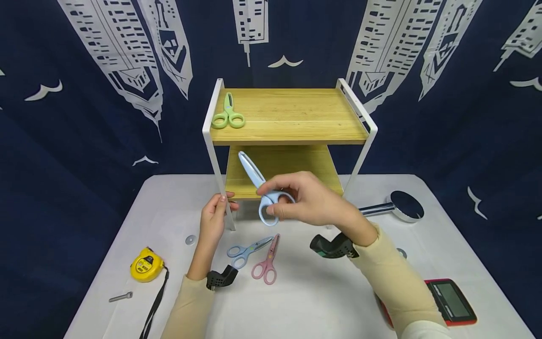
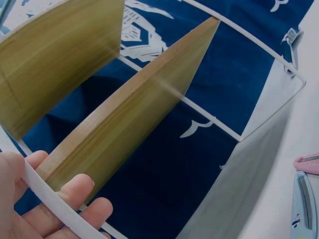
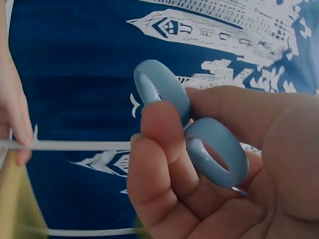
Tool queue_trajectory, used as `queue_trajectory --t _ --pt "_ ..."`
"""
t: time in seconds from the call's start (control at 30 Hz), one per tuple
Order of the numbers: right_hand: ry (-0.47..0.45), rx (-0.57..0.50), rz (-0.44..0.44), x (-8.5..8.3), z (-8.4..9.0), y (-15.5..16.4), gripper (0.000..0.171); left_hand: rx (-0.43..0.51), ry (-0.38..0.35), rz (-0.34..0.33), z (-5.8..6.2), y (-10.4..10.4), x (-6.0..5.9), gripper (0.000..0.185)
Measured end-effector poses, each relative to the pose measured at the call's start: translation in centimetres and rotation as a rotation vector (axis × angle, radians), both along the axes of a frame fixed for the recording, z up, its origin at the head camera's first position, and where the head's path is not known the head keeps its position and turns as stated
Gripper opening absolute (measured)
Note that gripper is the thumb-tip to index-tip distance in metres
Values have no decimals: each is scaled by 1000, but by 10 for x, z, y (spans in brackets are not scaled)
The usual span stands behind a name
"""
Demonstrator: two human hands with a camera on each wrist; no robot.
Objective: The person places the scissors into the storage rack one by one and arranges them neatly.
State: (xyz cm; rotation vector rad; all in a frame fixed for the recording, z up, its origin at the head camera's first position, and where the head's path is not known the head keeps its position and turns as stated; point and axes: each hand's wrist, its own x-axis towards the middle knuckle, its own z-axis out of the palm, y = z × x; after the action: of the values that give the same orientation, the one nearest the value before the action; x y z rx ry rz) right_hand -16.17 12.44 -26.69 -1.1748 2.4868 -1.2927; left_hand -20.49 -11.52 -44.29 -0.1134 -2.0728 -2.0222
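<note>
The right hand (image 1: pixel 311 205) pinches the handle rings of the light blue scissors (image 1: pixel 258 186), held in the air before the lower shelf of the rack (image 1: pixel 288 134), blades pointing to 11 o'clock. The left hand (image 1: pixel 213 219) curls its fingers round the rack's front left leg. On the table (image 1: pixel 296 301) at 6 o'clock of the held pair lie blue scissors (image 1: pixel 247 250) and pink scissors (image 1: pixel 267 261); green scissors (image 1: pixel 228 115) rest on the top shelf.

No text, brand or number can be read anywhere: the label on the yellow tape measure (image 1: pixel 146 265) is too small to make out, and the red calculator (image 1: pixel 450 301) shows nothing legible.
</note>
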Motion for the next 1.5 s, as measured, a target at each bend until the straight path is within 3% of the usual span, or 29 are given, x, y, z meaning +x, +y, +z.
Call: queue_trajectory --t 0.13,0.27,0.53,0.67,0.8,0.93,1.5 --pt "93 30 -46 -8 26 -4 31 -10 -3 0 0 -1 0 34" --pt "91 31 -117 -20 50 -8 33 -30 -11 12 1 -2 -1 34" --pt "38 43 -360 -76 85 -23 38 -29 -5 25 1 -2 0 33" --pt "90 126 -455 -102 85 -33 37 -7 7 31 1 -2 1 32" --pt "160 234 -518 -114 82 -42 38 -5 7 27 0 0 1 32" --pt "199 286 -546 -115 79 -43 38 -26 -4 22 1 2 1 32" --pt "265 260 -517 -117 70 -41 28 -3 1 23 -1 1 0 32"
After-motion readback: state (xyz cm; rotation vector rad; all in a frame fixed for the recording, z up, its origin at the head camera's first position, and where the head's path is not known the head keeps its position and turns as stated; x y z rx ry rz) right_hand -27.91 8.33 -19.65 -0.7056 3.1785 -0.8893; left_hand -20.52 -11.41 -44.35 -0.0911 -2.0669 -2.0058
